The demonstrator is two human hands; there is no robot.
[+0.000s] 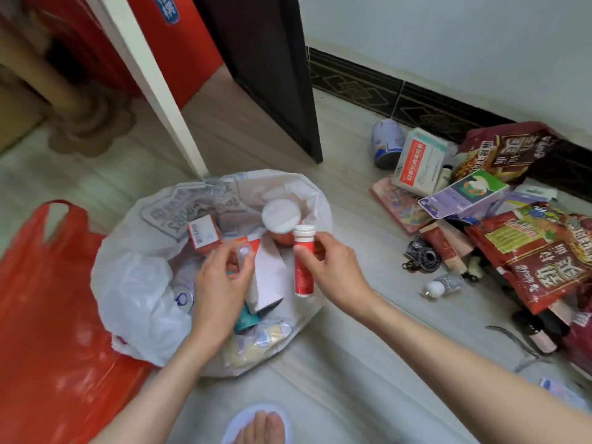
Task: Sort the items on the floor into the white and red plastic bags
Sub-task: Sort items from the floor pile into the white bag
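Observation:
The white plastic bag (134, 283) lies open on the floor in the middle, holding boxes, a white-lidded jar (280, 216) and small packets. My right hand (333, 270) grips a red tube with a white cap (302, 267) upright over the bag's right side. Over the bag's middle, my left hand (221, 283) pinches a small clear-capped bottle (243, 254). The red plastic bag (48, 315) lies at the left, partly under the white one. A pile of unsorted items (480, 219) sits on the floor at the right.
The pile holds red snack packets (538, 261), a medicine box (419, 161), a can (387, 142), a purple card pack (464, 193), a black clip (423, 257) and a small clear bottle (443, 285). A dark door (272, 75) and wall skirting stand behind. My foot (259, 427) shows at the bottom.

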